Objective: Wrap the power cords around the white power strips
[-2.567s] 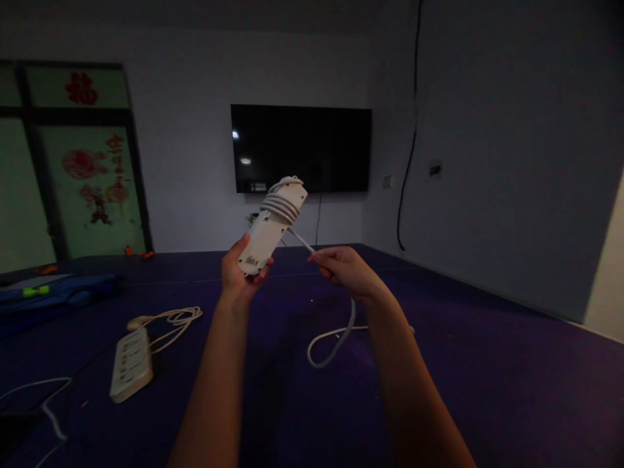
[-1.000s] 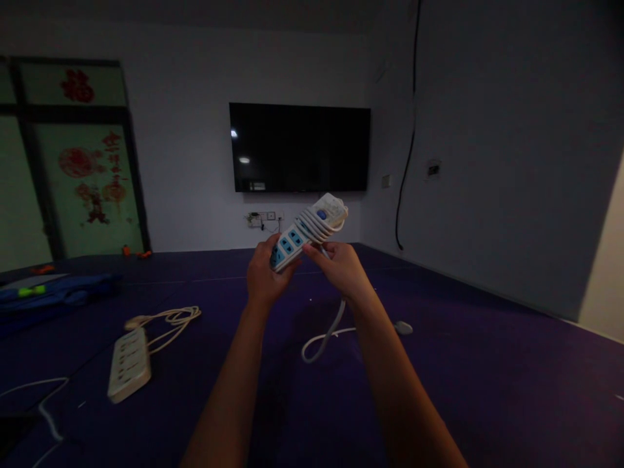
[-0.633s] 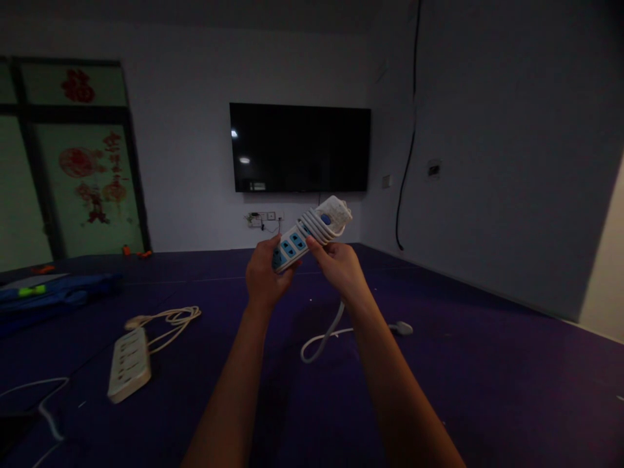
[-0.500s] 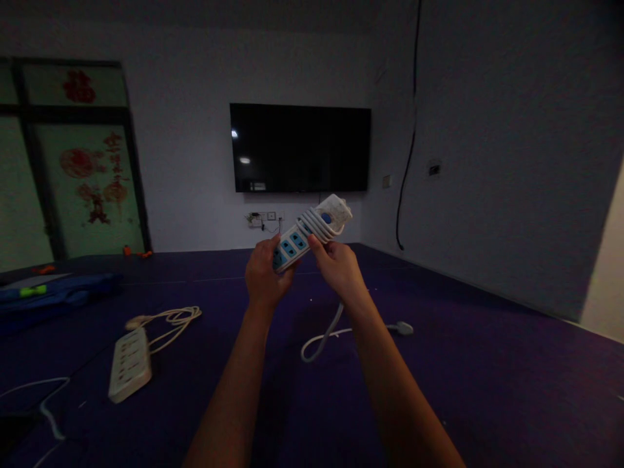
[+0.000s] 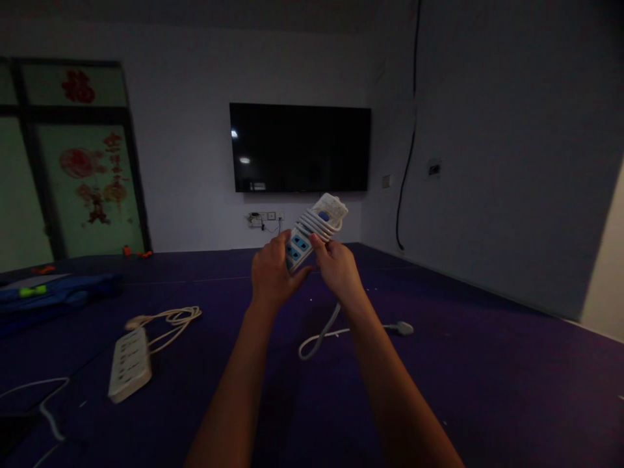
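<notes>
I hold a white power strip (image 5: 312, 232) with blue sockets up in front of me, its far end tilted up to the right. Several turns of its white cord (image 5: 319, 335) are wound round the far end. My left hand (image 5: 273, 276) is closed round the near end of the strip. My right hand (image 5: 336, 268) pinches the cord just under the strip. The rest of the cord hangs down, loops on the purple floor and ends in a plug (image 5: 403, 327).
A second white power strip (image 5: 129, 363) with a coiled cord (image 5: 170, 318) lies on the purple floor (image 5: 487, 364) at the left. Blue bundle (image 5: 58, 292) far left. A loose white cable (image 5: 43, 406) lies at the bottom left. A black TV (image 5: 299, 147) hangs on the wall ahead.
The strip has been turned from back side to socket side facing me. More cord is wound on it, the floor loop is shorter, and my hands have come closer together.
</notes>
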`<state>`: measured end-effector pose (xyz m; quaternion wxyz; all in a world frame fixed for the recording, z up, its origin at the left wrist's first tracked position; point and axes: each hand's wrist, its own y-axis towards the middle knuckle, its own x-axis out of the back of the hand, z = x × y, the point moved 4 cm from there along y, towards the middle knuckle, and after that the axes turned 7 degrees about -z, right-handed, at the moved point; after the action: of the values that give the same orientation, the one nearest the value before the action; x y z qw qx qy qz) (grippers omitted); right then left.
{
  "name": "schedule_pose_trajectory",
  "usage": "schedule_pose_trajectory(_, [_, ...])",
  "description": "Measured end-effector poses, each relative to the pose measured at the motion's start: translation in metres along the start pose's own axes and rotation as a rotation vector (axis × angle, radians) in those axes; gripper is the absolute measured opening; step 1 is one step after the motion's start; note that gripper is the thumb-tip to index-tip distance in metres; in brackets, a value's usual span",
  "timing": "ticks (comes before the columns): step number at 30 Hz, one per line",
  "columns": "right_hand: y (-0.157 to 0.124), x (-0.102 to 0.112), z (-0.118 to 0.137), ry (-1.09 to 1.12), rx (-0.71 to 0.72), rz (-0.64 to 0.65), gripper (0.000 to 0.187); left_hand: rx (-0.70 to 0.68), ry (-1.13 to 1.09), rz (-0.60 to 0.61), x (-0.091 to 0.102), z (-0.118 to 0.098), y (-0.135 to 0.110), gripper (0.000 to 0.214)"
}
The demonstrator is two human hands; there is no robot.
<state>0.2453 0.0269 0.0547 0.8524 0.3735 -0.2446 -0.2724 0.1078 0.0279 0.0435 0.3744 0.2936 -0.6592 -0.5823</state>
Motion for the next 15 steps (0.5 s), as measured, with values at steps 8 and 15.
schedule_pose_trajectory(8, [-0.0015,-0.001,0.0054,0.027,0.046,0.035,0.06,-0.021,-0.217,-0.088,-0.0005,0.0041,-0.0016,0.067])
schedule_pose_trajectory(15, [-0.0004,-0.0012,0.0076,0.125,0.046,0.093,0.053,-0.083,-0.213,-0.1,0.0016,0.0065,0.0,0.07])
